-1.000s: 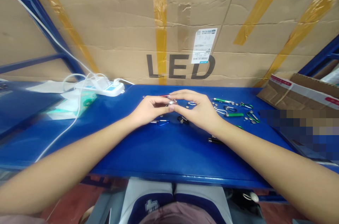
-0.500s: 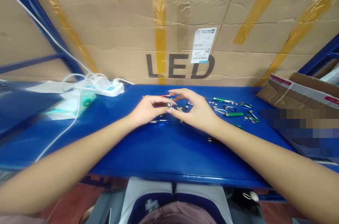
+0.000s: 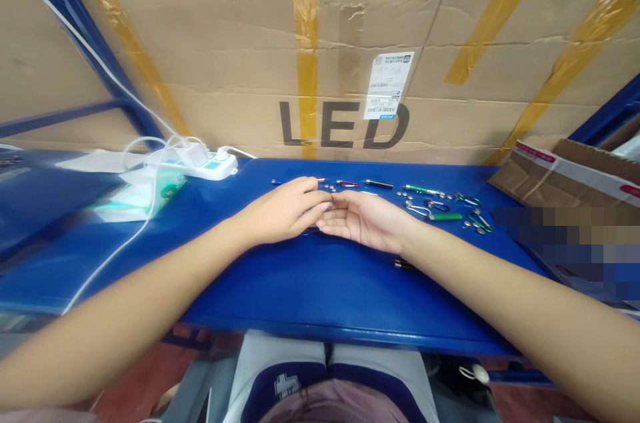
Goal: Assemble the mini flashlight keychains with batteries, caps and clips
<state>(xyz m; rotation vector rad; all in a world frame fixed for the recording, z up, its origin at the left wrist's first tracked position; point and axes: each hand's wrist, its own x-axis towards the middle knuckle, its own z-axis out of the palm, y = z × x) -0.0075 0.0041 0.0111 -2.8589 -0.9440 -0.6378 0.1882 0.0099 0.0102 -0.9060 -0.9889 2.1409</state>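
Right hand [image 3: 367, 218] has been turned palm-up, left hand [image 3: 287, 211] palm-down, before round silvery metal discs [image 3: 333, 189] (presumably light, best edge-pinched); grips cannot be told.

- our left hand [image 3: 280, 213] meets our right hand [image 3: 367, 220], whose palm shows;
- a power strip [image 3: 220, 168] sits far left;
- the nearer green tube [image 3: 446, 217] lies right

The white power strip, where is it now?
In the head view, the white power strip is at the left back of the blue table, next to a green-white packet, in front of the cardboard.
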